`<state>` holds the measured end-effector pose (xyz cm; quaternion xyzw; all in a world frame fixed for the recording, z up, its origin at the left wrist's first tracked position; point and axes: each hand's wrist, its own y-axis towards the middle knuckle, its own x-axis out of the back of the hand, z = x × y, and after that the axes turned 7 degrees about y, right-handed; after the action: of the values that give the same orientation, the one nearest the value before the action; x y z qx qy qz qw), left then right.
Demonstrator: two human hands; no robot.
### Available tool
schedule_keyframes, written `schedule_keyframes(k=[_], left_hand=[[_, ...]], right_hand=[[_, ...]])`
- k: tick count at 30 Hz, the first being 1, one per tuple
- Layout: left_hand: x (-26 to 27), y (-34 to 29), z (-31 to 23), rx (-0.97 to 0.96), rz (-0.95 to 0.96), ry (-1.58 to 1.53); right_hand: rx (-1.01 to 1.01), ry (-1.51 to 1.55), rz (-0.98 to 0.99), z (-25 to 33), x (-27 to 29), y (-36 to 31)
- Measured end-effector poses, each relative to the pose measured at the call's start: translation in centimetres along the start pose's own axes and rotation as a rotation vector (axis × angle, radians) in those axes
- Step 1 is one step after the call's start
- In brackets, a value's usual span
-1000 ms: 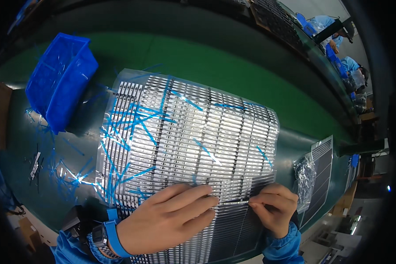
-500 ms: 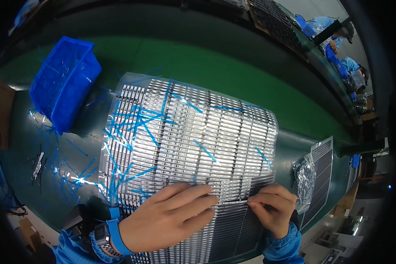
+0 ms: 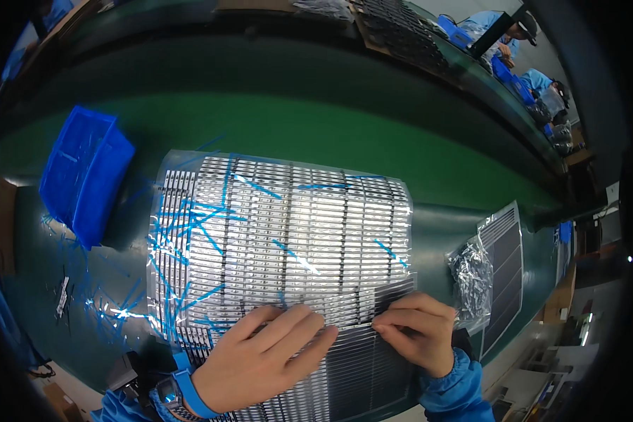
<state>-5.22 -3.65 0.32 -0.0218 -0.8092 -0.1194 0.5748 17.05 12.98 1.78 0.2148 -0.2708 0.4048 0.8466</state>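
Observation:
A sheet [image 3: 309,232] covered in rows of small silver strips lies in front of me, with clear film at its edges. My left hand [image 3: 264,362] rests flat across its near part, fingers stretched out to the right and holding nothing. Thumb and forefinger of my right hand [image 3: 418,334] are pinched together at the right end of a thin silver strip [image 3: 355,326]. This strip borders a dark, bare part [image 3: 369,373] of the sheet. Fingertips of my left hand lie close to the strip's other end; whether they touch it I cannot tell.
Thin blue film strips [image 3: 204,218] lie scattered over the sheet's left side and the green table [image 3: 260,119]. A blue bin [image 3: 84,176] stands at the far left. On the right, a clear bag of small parts [image 3: 471,281] lies beside a dark striped sheet [image 3: 503,274].
The whole view has shifted, so the sheet and bin sit lower and further left. My right hand still pinches by the dark part; my left hand stays flat on the sheet.

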Motion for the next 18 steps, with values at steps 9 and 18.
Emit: schedule_keyframes(k=[9,18], left_hand=[[0.3,0.9,-0.7,0.037,-0.090,0.025],[1.0,1.3,-1.9,0.106,-0.053,0.071]], right_hand=[[0.035,0.017,-0.022,-0.1,-0.1,-0.1],[0.024,0.047,-0.021,-0.1,-0.2,-0.1]])
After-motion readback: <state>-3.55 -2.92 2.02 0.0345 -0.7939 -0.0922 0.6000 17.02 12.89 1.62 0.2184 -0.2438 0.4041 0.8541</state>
